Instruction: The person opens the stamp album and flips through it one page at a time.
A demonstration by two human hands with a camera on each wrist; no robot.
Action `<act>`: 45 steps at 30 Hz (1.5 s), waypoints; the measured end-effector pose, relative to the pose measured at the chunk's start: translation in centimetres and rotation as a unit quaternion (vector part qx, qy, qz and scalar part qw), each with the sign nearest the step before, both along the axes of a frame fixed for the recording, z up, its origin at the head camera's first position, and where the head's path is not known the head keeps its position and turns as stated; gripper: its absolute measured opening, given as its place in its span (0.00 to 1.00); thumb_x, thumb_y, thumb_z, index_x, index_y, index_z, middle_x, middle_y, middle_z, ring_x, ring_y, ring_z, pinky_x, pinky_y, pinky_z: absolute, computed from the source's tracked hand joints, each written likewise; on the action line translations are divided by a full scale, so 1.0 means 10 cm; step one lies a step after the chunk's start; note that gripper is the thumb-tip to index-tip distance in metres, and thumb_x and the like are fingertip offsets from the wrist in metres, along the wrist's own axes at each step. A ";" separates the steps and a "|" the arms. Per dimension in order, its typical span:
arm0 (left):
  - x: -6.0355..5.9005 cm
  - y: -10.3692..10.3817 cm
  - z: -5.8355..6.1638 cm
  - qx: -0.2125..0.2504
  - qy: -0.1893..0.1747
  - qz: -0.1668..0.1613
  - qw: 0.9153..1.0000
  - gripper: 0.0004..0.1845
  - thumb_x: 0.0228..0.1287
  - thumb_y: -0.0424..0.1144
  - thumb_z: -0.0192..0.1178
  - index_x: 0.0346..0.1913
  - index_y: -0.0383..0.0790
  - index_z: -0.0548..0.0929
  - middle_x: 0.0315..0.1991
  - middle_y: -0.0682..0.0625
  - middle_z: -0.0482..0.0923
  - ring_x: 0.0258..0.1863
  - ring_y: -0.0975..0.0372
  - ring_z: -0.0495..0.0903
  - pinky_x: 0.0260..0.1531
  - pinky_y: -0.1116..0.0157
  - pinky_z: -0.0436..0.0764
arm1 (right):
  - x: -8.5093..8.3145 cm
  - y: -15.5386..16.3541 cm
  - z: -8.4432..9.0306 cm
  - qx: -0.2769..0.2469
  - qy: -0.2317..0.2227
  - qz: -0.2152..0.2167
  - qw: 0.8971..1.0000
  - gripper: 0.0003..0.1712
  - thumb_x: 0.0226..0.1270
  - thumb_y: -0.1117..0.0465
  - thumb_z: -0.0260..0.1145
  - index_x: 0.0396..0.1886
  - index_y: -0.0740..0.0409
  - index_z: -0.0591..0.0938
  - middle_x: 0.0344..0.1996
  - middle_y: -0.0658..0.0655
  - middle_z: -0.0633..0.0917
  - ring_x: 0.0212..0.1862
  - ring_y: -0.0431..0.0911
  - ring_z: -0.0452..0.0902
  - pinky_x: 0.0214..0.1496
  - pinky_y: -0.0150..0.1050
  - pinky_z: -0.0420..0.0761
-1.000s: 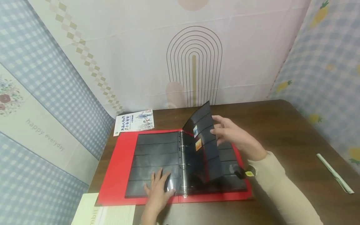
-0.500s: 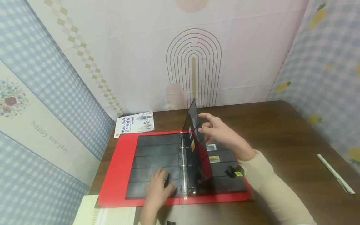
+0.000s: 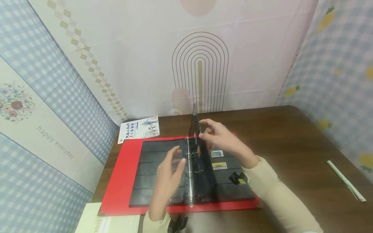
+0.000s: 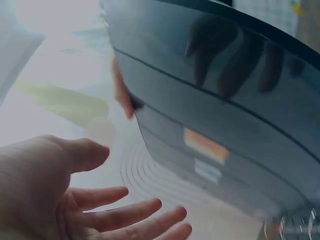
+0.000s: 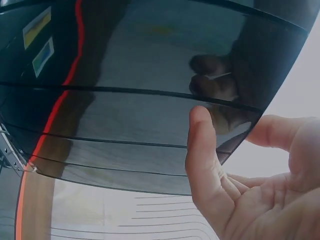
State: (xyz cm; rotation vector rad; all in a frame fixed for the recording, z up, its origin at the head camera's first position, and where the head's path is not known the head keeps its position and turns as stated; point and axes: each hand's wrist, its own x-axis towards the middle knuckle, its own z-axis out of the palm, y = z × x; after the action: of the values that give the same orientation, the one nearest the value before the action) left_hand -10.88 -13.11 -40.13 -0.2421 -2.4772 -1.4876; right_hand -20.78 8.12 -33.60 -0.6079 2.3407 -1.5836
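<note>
A red ring binder (image 3: 116, 184) lies spread on the table, with black pocket pages on both sides of its metal rings (image 3: 190, 184). One pocket page (image 5: 145, 120) stands almost upright at the rings, its outer edge pinched by my right hand (image 3: 224, 139). Two small stamps (image 4: 205, 145) show in that page's pockets. More stamps (image 3: 219, 166) sit in the right-hand page below. My left hand (image 3: 169, 174) is raised over the left black page (image 3: 148, 161), fingers spread and holding nothing. In the left wrist view its fingers are apart from the standing page.
A white booklet (image 3: 138, 129) with Chinese lettering lies behind the binder's left corner. A cream notebook (image 3: 90, 216) is at the front left, partly under the binder. On the right of the table (image 3: 294, 155) lies a thin pale strip (image 3: 345, 179). Patterned cloths hang around.
My right hand has swung the pocket page leftward to nearly upright, uncovering stamps on the page beneath. The left hand has lifted off the left page and moved up toward the rings.
</note>
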 end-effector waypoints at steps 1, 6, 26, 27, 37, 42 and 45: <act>-0.02 0.02 0.04 0.016 0.001 -0.007 1.000 0.25 0.75 0.41 0.59 0.71 0.41 0.71 0.61 0.44 0.79 0.53 0.51 0.84 0.47 0.49 0.85 | 0.00 -0.01 0.00 0.005 0.007 0.001 1.000 0.32 0.73 0.64 0.61 0.73 0.65 0.64 0.25 0.59 0.80 0.24 0.49 0.80 0.31 0.50 0.86; -0.14 0.13 0.19 0.073 -0.017 -0.047 0.996 0.24 0.77 0.44 0.56 0.70 0.39 0.70 0.61 0.42 0.79 0.50 0.52 0.85 0.39 0.54 0.87 | 0.01 -0.08 0.01 0.021 0.040 0.009 0.999 0.28 0.73 0.62 0.62 0.70 0.63 0.69 0.25 0.58 0.80 0.24 0.49 0.79 0.30 0.48 0.84; -0.22 0.22 0.29 0.110 -0.070 -0.015 0.991 0.28 0.77 0.49 0.55 0.65 0.27 0.75 0.58 0.31 0.79 0.35 0.48 0.88 0.25 0.54 0.87 | 0.10 -0.16 -0.13 0.030 0.061 0.126 0.990 0.27 0.81 0.53 0.53 0.72 0.62 0.70 0.44 0.56 0.86 0.31 0.45 0.84 0.38 0.50 0.86; -0.22 0.21 0.29 0.111 -0.071 -0.011 0.991 0.26 0.76 0.46 0.56 0.64 0.27 0.75 0.56 0.31 0.80 0.34 0.48 0.89 0.25 0.55 0.87 | 0.09 -0.16 -0.14 0.030 0.062 0.131 0.989 0.28 0.81 0.52 0.53 0.72 0.63 0.70 0.45 0.57 0.86 0.32 0.45 0.84 0.38 0.49 0.86; -0.26 0.11 0.36 0.051 -0.056 0.052 0.996 0.15 0.70 0.32 0.53 0.51 0.29 0.86 0.26 0.45 0.84 0.12 0.64 0.69 0.13 0.69 0.68 | 0.04 0.02 -0.28 0.072 0.072 0.112 0.989 0.28 0.79 0.53 0.57 0.72 0.61 0.72 0.49 0.58 0.86 0.36 0.43 0.85 0.41 0.44 0.85; -0.29 0.06 0.42 0.016 -0.045 0.090 0.995 0.10 0.69 0.33 0.58 0.37 0.34 0.89 0.20 0.49 0.80 0.15 0.63 0.70 0.14 0.67 0.67 | 0.01 0.16 -0.39 0.120 0.104 0.078 0.984 0.29 0.76 0.55 0.61 0.70 0.64 0.72 0.48 0.55 0.86 0.42 0.42 0.84 0.49 0.46 0.83; -0.30 0.04 0.44 0.014 -0.044 0.096 0.994 0.10 0.68 0.34 0.59 0.33 0.34 0.88 0.21 0.49 0.82 0.17 0.62 0.71 0.15 0.66 0.68 | -0.02 0.24 -0.47 0.140 0.116 0.068 0.981 0.30 0.75 0.55 0.62 0.70 0.65 0.72 0.49 0.55 0.86 0.49 0.46 0.82 0.56 0.52 0.80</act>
State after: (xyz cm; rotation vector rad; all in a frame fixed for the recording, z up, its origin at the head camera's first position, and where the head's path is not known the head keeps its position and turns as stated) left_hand -13.84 -12.76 -35.68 0.0676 -2.4645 -1.4797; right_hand -21.00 10.56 -38.31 -0.9026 2.5632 -1.1488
